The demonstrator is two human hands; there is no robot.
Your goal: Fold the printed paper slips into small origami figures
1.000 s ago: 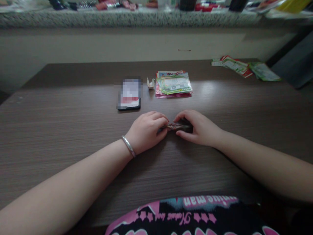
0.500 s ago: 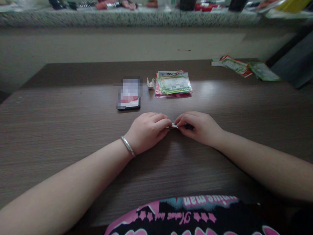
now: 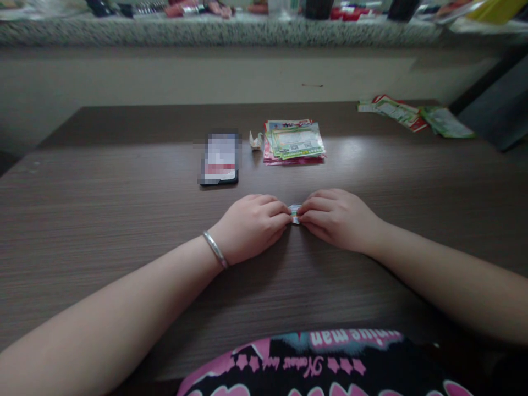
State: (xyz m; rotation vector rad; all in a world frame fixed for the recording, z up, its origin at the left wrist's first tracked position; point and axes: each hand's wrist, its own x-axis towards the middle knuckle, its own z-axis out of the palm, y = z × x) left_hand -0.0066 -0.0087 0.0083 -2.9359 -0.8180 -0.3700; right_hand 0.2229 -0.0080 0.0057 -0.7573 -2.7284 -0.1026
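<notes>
My left hand (image 3: pixel 249 224) and my right hand (image 3: pixel 336 218) rest on the dark wooden table (image 3: pixel 124 220), fingertips meeting at the middle. Between them they pinch a small folded piece of printed paper (image 3: pixel 294 213); only a small bit of it shows between the fingers. Both hands have curled fingers closed on it. A silver bangle (image 3: pixel 215 248) circles my left wrist.
Farther back lie a phone (image 3: pixel 220 159), a tiny folded paper figure (image 3: pixel 256 141) and a stack of coloured printed papers (image 3: pixel 294 141). More leaflets (image 3: pixel 412 114) lie at the far right corner. A cluttered stone ledge (image 3: pixel 247 30) runs behind the table.
The hands have drawn closer together and slightly toward me. The paper, long and flat a second ago, now shows only as a small piece between the fingertips.
</notes>
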